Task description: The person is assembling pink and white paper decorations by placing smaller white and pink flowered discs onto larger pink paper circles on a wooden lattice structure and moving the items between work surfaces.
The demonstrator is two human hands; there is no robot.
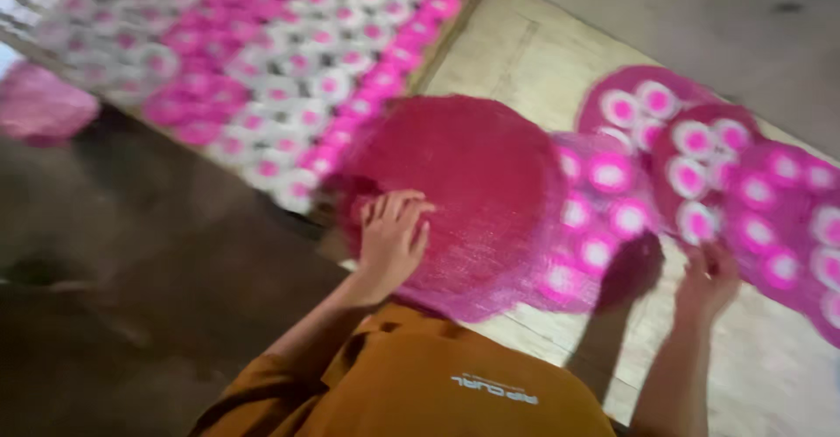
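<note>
Head view, motion-blurred. Left hand (391, 236) lies flat, fingers spread, on a round pink mesh disc (464, 196), coarse netted weave, resting on the pale board floor (525, 61). Right hand (707, 279) pinches the edge of a pink mesh sheet (744, 183) covering white rosettes with pink centres; grip pressed together on the mesh. A larger mat of rosettes (262, 61) lies up left. Risk, as judged: the loose mesh could snag on the rosettes and drag them out of line.
</note>
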